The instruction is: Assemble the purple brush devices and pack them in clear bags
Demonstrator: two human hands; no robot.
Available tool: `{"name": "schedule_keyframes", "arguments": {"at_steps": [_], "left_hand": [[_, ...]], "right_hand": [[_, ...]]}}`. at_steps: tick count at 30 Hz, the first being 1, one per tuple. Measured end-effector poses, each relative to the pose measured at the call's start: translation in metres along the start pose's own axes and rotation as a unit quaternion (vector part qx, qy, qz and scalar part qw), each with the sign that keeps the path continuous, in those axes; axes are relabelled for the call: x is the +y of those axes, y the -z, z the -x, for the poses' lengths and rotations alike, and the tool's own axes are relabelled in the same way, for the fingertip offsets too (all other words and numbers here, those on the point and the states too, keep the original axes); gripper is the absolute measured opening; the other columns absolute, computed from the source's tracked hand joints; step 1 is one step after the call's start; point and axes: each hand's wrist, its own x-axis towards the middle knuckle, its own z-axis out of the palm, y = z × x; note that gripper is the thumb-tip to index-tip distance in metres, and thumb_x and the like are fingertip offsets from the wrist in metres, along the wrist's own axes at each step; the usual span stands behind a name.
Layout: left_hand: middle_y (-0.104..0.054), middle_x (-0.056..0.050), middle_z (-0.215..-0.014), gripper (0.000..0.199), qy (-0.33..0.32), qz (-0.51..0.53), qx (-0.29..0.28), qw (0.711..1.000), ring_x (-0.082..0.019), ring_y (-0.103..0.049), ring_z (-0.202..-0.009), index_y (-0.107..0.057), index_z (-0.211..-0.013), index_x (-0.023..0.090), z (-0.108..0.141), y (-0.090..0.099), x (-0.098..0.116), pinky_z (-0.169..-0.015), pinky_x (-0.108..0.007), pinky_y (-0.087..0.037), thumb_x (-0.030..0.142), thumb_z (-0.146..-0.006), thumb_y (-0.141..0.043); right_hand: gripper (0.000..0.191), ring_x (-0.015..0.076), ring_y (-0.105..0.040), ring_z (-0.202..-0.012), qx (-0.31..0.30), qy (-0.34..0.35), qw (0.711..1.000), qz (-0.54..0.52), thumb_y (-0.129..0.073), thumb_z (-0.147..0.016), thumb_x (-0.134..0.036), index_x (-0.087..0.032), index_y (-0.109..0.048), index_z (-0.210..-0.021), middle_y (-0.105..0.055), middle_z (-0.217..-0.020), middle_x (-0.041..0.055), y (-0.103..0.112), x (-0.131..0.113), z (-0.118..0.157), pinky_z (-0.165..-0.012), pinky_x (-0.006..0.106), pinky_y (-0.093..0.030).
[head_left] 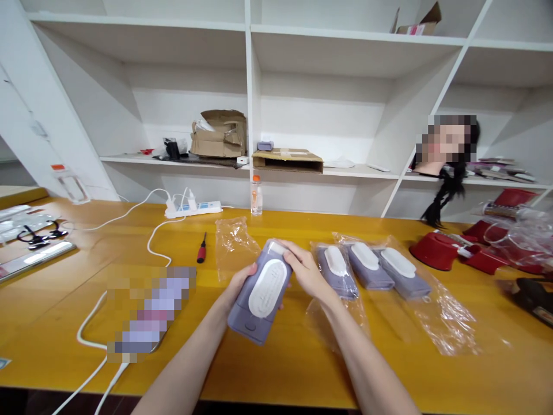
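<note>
**Lilac device held in both hands over the table, with slipping the main risk**

A lilac plastic device [260,294] with a white oval panel is held above the yellow table [276,369]. It is clamped by the fingers of the left hand [239,282] along one side and by those of the right hand [306,270] across its upper end. Contact with the table cannot be confirmed. The smooth casing could slip if the grip were loosened, and the device could be damaged by a fall onto the hard top. Three similar devices in clear plastic bags [365,268] lie just to the right and could be knocked by a careless swing. A red-handled screwdriver [201,249] lies nearby, and the panel could be scratched by its tip. A white cable [93,323] could be snagged by a wrist.
</note>
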Motion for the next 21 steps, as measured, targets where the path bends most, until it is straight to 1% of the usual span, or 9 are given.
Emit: {"name": "schedule_keyframes", "arguments": {"at_steps": [4, 8, 10, 12, 14, 16, 17, 19, 21], "left_hand": [[-0.064, -0.02, -0.102, 0.064, 0.012, 0.015, -0.026, 0.999, -0.033, -0.064, -0.077, -0.047, -0.123, 0.008, -0.005, 0.001, 0.003, -0.065, -0.041, -0.047, 0.052, -0.077, -0.041], [-0.064, -0.02, -0.101, 0.062, 0.001, 0.028, -0.015, 0.999, -0.032, -0.065, -0.076, -0.044, -0.124, 0.007, -0.009, -0.003, 0.003, -0.071, -0.044, -0.046, 0.05, -0.08, -0.038], [-0.064, -0.02, -0.101, 0.06, -0.014, 0.032, 0.02, 0.999, -0.031, -0.065, -0.078, -0.044, -0.124, 0.006, -0.011, -0.008, 0.003, -0.074, -0.044, -0.046, 0.048, -0.082, -0.037], [-0.064, -0.02, -0.101, 0.057, -0.033, 0.035, 0.058, 0.997, -0.031, -0.065, -0.08, -0.045, -0.123, 0.006, -0.012, -0.016, 0.005, -0.076, -0.043, -0.045, 0.045, -0.083, -0.039], [-0.065, -0.018, -0.102, 0.056, -0.065, 0.053, 0.089, 0.993, -0.031, -0.065, -0.083, -0.046, -0.123, 0.009, -0.013, -0.025, 0.007, -0.079, -0.043, -0.045, 0.045, -0.081, -0.043], [-0.065, -0.015, -0.101, 0.057, -0.115, 0.09, 0.111, 0.983, -0.031, -0.064, -0.087, -0.045, -0.124, 0.013, -0.012, -0.033, 0.009, -0.081, -0.044, -0.044, 0.049, -0.08, -0.044], [-0.065, -0.013, -0.102, 0.059, -0.134, 0.11, 0.119, 0.978, -0.031, -0.063, -0.089, -0.045, -0.125, 0.015, -0.011, -0.036, 0.009, -0.083, -0.044, -0.043, 0.052, -0.079, -0.043], [-0.065, -0.011, -0.103, 0.06, -0.147, 0.134, 0.142, 0.97, -0.029, -0.061, -0.093, -0.045, -0.125, 0.018, -0.005, -0.039, 0.007, -0.085, -0.044, -0.042, 0.055, -0.079, -0.041], [-0.066, -0.01, -0.101, 0.059, -0.12, 0.133, 0.178, 0.968, -0.028, -0.06, -0.096, -0.047, -0.123, 0.017, 0.005, -0.04, 0.001, -0.086, -0.042, -0.042, 0.056, -0.079, -0.041]], "right_hand": [[0.033, 0.0145, -0.055, -0.079, -0.008, -0.022, 1.0, 0.007, -0.039, -0.087, -0.035, -0.027, -0.055, -0.114, -0.06, -0.107, 0.0006, -0.002, 0.001, 0.0, -0.066, 0.026, -0.046], [0.038, 0.011, -0.049, -0.058, -0.007, -0.077, 0.996, -0.052, -0.036, -0.086, -0.041, -0.024, -0.054, -0.114, -0.061, -0.095, 0.0017, -0.005, 0.013, -0.004, -0.044, 0.021, -0.036], [0.041, 0.0111, -0.048, -0.057, 0.036, -0.102, 0.992, -0.063, -0.036, -0.084, -0.044, -0.022, -0.054, -0.114, -0.061, -0.09, 0.0023, -0.004, 0.021, -0.009, -0.044, 0.021, -0.034], [0.045, 0.012, -0.051, -0.059, 0.114, -0.12, 0.985, -0.055, -0.034, -0.083, -0.047, -0.02, -0.052, -0.115, -0.06, -0.089, 0.0034, 0.001, 0.027, -0.014, -0.048, 0.022, -0.036], [0.046, 0.0136, -0.053, -0.061, 0.205, -0.125, 0.971, -0.004, -0.036, -0.081, -0.046, -0.017, -0.052, -0.113, -0.059, -0.089, 0.0054, 0.009, 0.025, -0.018, -0.054, 0.026, -0.039], [0.039, 0.016, -0.053, -0.063, 0.27, -0.107, 0.95, 0.11, -0.041, -0.08, -0.041, -0.015, -0.055, -0.105, -0.06, -0.088, 0.0074, 0.016, 0.009, -0.02, -0.061, 0.03, -0.041], [0.033, 0.0177, -0.053, -0.065, 0.282, -0.087, 0.938, 0.183, -0.043, -0.079, -0.037, -0.015, -0.057, -0.1, -0.06, -0.086, 0.0079, 0.017, -0.004, -0.018, -0.064, 0.032, -0.04], [0.024, 0.0218, -0.053, -0.072, 0.251, -0.044, 0.914, 0.316, -0.042, -0.079, -0.026, -0.016, -0.059, -0.093, -0.06, -0.083, 0.0096, 0.015, -0.037, -0.008, -0.071, 0.036, -0.038], [0.017, 0.0255, -0.054, -0.075, 0.174, -0.041, 0.913, 0.367, -0.043, -0.078, -0.019, -0.018, -0.06, -0.081, -0.058, -0.076, 0.0117, 0.005, -0.07, 0.011, -0.07, 0.038, -0.036]]}}
